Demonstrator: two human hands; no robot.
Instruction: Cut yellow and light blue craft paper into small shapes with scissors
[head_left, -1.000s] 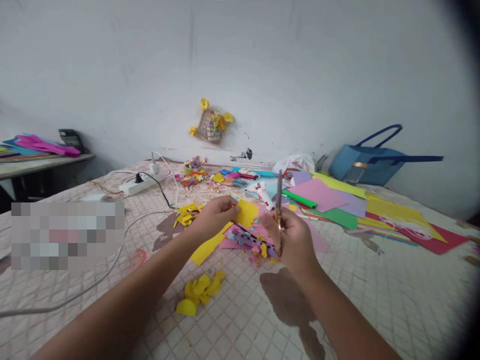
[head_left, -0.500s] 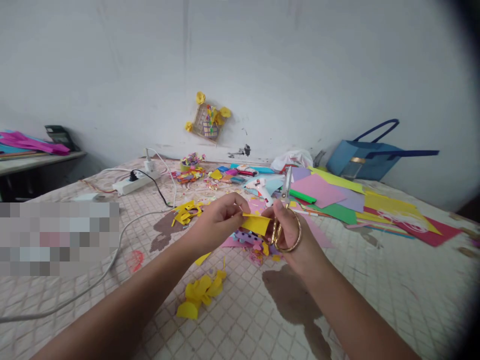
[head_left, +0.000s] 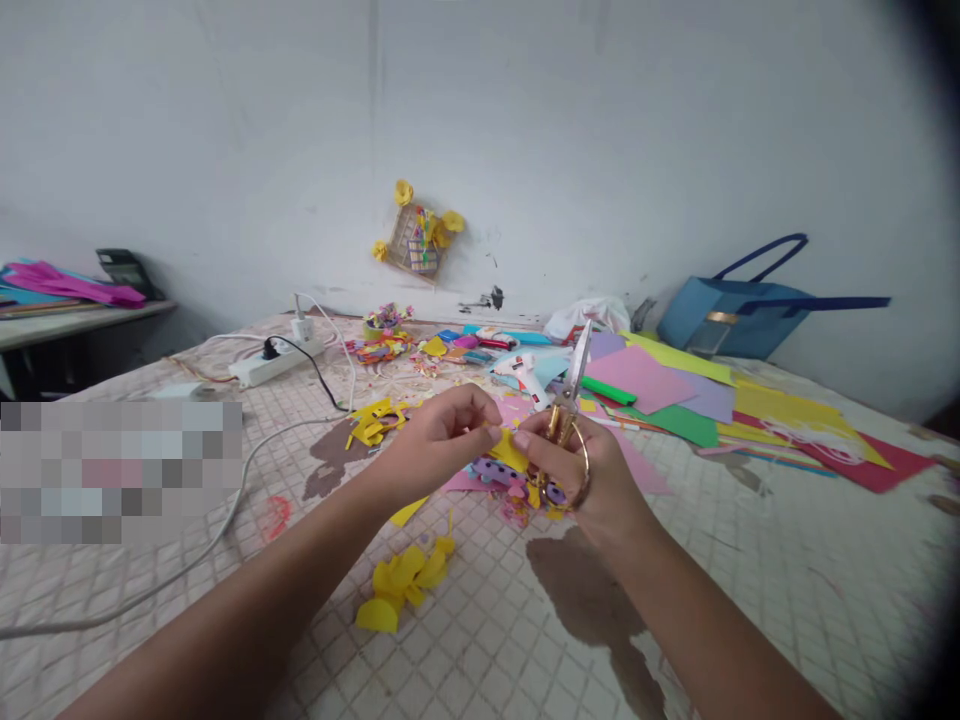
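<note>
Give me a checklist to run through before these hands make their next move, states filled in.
1. Yellow paper gripped by the left hand: ok.
2. Scissors secured in the right hand: ok.
3. Blades pointing away from the yellow paper: ok, they point away from the person.
4. Space beneath the paper uncluttered: not ok, a spotted purple item is there.
5. Glue gun apart from both hands: ok, it lies beyond them.
6. Glue gun cool: cannot tell.
</note>
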